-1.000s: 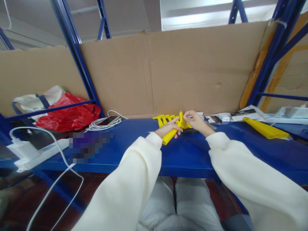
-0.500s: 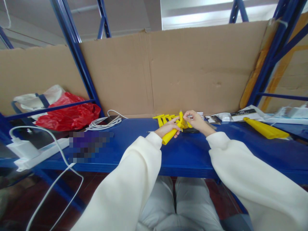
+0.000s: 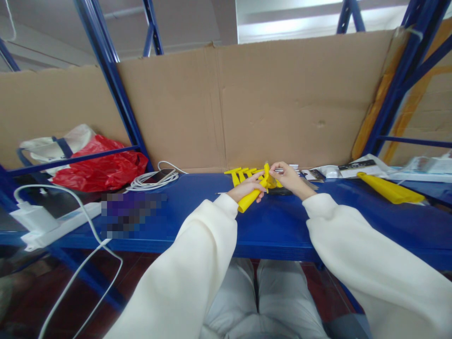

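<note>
My left hand [image 3: 243, 189] is closed around a yellow rolled piece [image 3: 247, 201], whose open tube-like end points toward me. Its upper end sticks up past the fingers and leans a little right. My right hand [image 3: 287, 177] pinches at the right side of that upper end, thumb and forefinger together; what exactly lies between the fingertips is too small to tell. Just behind the left hand, several yellow strip-shaped pieces [image 3: 236, 178] lie on the blue table [image 3: 271, 226]. A dark object [image 3: 281, 191] lies under the right hand, partly hidden.
At the right lies a larger yellow sheet piece [image 3: 390, 189], beside white packets [image 3: 365, 165]. A cardboard panel [image 3: 282, 103] stands along the back. To the left are a coiled white cable [image 3: 151, 182], a red plastic bag [image 3: 100, 165] and a power strip [image 3: 63, 228].
</note>
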Available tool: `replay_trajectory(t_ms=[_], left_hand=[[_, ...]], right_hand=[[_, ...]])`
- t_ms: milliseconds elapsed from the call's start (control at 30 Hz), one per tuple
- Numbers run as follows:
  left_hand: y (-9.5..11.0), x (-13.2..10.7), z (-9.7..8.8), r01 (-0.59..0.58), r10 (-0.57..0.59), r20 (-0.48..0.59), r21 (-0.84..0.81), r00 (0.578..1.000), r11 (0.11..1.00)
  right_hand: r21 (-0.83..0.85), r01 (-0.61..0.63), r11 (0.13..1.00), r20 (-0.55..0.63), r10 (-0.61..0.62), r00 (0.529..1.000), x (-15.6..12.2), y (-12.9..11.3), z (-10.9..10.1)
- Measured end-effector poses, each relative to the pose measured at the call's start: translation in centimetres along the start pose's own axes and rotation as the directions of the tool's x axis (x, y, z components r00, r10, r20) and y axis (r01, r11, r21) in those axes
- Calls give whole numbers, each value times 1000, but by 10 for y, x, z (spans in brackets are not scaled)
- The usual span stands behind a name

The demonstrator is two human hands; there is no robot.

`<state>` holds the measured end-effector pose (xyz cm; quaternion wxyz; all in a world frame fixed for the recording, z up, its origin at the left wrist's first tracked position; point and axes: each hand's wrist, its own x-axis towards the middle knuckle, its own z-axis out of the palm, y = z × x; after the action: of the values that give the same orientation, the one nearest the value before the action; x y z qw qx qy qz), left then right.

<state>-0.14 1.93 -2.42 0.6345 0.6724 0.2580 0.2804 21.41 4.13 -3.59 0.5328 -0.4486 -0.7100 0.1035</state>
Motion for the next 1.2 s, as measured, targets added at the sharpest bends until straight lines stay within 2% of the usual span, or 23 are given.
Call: replay_trajectory(t_ms=[200,400,733,1000,1100,1200], left_hand=[[-2,1,-1,-16,16,7,-38,1000,999],[0,-1,-1,-25,25,8,-56,1000,998],[3,-3,0,-63,66,16,-135,998,989],[3,-3,4,-90,81,-54,-194,995,977],[6,-4,4,-111,87,-128,-194,988,975],[10,-5,5,-112,70,-220,-186,973,976]], right_hand=[[74,1,997,-35,2,999,0,7,2],[95,-71,993,-5,72,997,1,10,4],[167,-127,978,59,119,991,-3,8,5],[-41,-122,992,-29,121,992,-1,15,5],[-169,-72,983,-89,58,994,2,23,-3],[-294,-15,956,-65,-5,998,6,29,-16]])
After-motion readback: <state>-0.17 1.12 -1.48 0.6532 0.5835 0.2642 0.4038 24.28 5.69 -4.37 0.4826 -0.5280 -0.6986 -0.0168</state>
